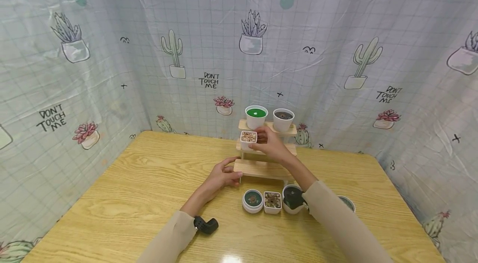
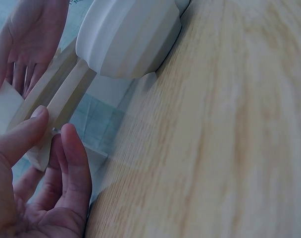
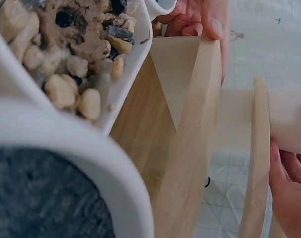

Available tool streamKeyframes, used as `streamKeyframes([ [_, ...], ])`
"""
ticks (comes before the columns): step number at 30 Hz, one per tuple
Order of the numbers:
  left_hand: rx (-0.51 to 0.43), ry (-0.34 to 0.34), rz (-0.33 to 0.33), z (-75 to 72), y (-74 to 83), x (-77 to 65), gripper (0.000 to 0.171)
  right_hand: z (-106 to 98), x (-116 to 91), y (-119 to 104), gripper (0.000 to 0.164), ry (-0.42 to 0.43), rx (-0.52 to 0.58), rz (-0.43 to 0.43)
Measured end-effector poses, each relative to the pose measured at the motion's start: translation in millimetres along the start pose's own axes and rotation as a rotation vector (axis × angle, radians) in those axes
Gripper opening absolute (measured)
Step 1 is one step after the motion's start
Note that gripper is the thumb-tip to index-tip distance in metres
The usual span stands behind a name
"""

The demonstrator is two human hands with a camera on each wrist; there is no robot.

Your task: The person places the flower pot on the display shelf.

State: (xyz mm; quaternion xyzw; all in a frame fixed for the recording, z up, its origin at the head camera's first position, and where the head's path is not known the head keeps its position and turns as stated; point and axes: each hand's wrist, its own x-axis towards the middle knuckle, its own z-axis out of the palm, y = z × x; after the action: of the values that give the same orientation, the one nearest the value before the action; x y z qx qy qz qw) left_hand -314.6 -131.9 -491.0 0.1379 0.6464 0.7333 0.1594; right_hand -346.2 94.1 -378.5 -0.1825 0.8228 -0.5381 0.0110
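My right hand [image 1: 274,147] holds a small square white pot [image 1: 245,145] filled with pale pebbles, thumb and fingers on its sides. The pot is at the left end of the middle tier of a three-tier wooden stand [image 1: 261,168]; in the right wrist view, the pot [image 3: 289,119] appears right against that board. Down at the stand's lowest tier, my left hand [image 1: 220,178] grips the left end of the board. The left wrist view shows its thumb [image 2: 26,136] on one face and the fingers curled around the other side.
On the top tier stand a round white pot with green filling [image 1: 256,122] and another with grey filling [image 1: 282,124]. Several pots, including a square pebble pot [image 1: 272,203] and a dark-filled one [image 1: 292,203], line the table before the stand. A patterned curtain [image 1: 209,47] hangs behind.
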Motion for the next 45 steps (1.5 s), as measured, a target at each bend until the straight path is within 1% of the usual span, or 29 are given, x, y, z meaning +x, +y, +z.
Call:
streamKeyframes([
  [11, 0.003, -0.001, -0.012, 0.4, -2.9, 2.0, 0.074, -5, -1, 0, 0.058, -0.047, -0.011, 0.028],
  [19, 0.009, -0.006, -0.015, 0.2, -1.5, 0.2, 0.076, -8, -8, -1, 0.062, -0.066, 0.002, 0.03],
  [23, 0.013, -0.007, -0.015, 0.2, 0.0, -1.6, 0.076, -13, -12, 0, 0.063, -0.08, -0.014, 0.033],
  [27, 0.015, -0.004, -0.014, 0.5, 0.7, -2.4, 0.076, -21, -18, 1, 0.065, -0.109, -0.032, 0.041],
  [31, 0.016, -0.002, -0.009, 0.7, 1.0, -2.9, 0.077, -32, -23, 1, 0.068, -0.148, -0.024, 0.042],
  [36, 0.016, -0.005, -0.002, 0.9, 0.6, -2.9, 0.077, -47, -34, 0, 0.069, -0.175, 0.003, 0.052],
  [41, 0.007, -0.007, 0.002, 1.4, 1.0, -2.3, 0.077, -63, -51, 1, 0.071, -0.205, 0.013, 0.047],
  [45, 0.008, -0.009, 0.005, 0.9, 1.5, -1.6, 0.077, -77, -69, 2, 0.075, -0.201, -0.01, 0.044],
])
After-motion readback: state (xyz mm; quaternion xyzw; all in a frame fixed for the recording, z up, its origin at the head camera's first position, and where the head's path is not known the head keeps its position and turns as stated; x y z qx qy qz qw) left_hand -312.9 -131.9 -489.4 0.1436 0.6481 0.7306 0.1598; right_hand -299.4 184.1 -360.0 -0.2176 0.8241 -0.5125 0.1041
